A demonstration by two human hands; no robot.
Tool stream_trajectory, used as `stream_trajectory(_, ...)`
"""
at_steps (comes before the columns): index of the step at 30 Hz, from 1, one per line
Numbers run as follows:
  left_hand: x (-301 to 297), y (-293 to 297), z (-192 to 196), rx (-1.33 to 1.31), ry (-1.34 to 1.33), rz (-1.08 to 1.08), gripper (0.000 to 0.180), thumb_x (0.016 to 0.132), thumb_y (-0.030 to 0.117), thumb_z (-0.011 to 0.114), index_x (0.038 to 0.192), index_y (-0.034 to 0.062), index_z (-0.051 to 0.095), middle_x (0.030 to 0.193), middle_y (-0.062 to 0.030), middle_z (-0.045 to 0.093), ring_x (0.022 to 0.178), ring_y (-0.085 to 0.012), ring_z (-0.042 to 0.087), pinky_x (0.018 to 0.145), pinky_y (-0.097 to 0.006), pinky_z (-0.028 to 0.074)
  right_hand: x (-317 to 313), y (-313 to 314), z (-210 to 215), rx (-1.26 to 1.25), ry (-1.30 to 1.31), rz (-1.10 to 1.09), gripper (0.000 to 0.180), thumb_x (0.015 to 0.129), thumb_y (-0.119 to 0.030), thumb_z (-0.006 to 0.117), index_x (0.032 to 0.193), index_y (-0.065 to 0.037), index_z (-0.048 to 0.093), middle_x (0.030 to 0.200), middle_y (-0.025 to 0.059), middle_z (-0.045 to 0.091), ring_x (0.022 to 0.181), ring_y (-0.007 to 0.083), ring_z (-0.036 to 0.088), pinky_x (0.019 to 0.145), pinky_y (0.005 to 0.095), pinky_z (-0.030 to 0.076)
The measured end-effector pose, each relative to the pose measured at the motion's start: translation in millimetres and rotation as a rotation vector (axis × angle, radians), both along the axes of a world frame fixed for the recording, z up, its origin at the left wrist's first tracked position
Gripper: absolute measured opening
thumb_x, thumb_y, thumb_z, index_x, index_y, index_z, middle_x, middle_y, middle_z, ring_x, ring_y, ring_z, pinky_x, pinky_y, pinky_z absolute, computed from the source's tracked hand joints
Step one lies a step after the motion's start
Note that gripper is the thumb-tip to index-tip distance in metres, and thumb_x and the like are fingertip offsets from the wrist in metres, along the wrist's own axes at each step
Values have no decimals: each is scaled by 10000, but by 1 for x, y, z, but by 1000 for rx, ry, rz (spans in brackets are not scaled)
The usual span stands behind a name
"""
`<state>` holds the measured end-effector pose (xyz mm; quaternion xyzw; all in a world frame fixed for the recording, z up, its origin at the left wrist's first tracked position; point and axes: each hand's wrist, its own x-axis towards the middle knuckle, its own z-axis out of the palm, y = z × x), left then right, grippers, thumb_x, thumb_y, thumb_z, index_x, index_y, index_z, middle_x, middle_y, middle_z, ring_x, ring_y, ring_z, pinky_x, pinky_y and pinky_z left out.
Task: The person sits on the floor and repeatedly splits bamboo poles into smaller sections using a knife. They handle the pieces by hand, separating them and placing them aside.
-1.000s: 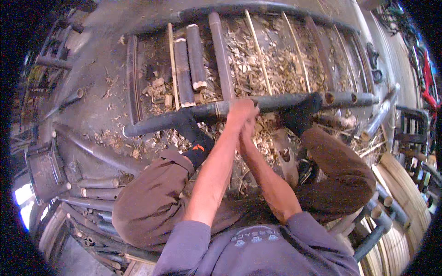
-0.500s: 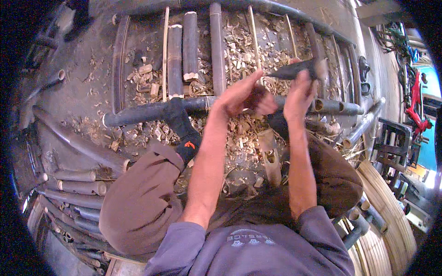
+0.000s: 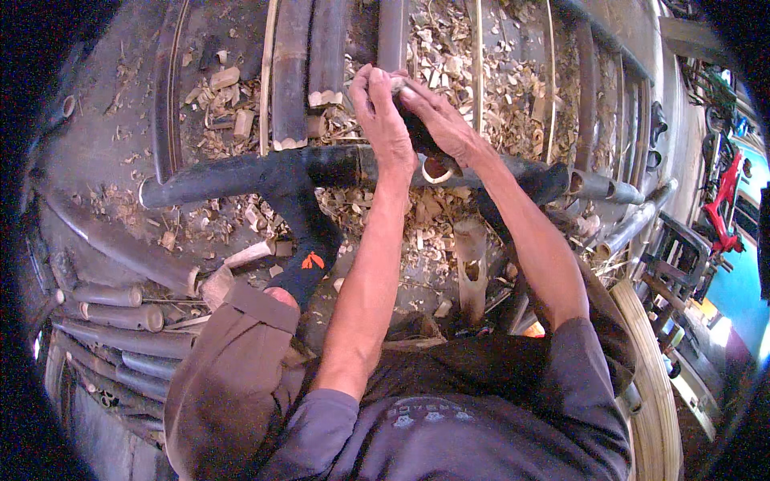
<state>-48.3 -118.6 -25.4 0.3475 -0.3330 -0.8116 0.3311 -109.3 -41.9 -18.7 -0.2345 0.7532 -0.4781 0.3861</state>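
Littering shavings point(image 3: 449, 76) (dusty workshop floor point(image 3: 104, 136))

The grey floor point(image 3: 104, 152) is littered with pale bamboo shavings point(image 3: 449, 72), thickest at the far middle. A long dark bamboo pole point(image 3: 216, 178) lies crosswise on it. Shorter split lengths point(image 3: 298, 72) lie beyond, running away. At the near left, cut bamboo tubes point(image 3: 112, 317) lie stacked side by side.

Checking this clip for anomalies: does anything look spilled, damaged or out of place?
Wood chips litter the floor around the dark bamboo pole, which is pinned under a socked foot. Both the left hand and right hand grip a small dark piece above it. Nothing looks damaged.
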Motion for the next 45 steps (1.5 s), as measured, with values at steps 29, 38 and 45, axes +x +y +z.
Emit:
stream_trajectory(29, -87, 44, -66, -738, 135, -854, 291, 881, 249, 558, 1012, 6, 653, 1031, -98, 647, 943, -220, 589, 852, -326, 467, 22, 33, 3, -16, 43, -986, 521, 988, -406, 427, 1314, -1, 461, 1197, 157, 574, 1133, 251, 523, 992, 357, 389)
stream_trajectory(38, -107, 65, -87, -684, -30, -1194, 462, 816, 436, 630, 1046, 36, 658, 1032, -163, 659, 993, -256, 602, 898, -365, 457, 9, 26, -28, -357, -196, -1246, 552, 1001, -490, 296, 1275, -47, 480, 1097, 86, 565, 980, 167, 546, 857, 310, 455)
stream_trajectory(45, -44, -1, -33, -647, -406, -320, 321, 936, 306, 532, 1008, 5, 615, 939, -107, 640, 869, -188, 593, 789, -306, 489, 1, 0, -23, -209, -283, -463, 490, 1017, -358, 321, 1312, 0, 478, 1323, 192, 513, 1201, 260, 497, 1031, 382, 364)
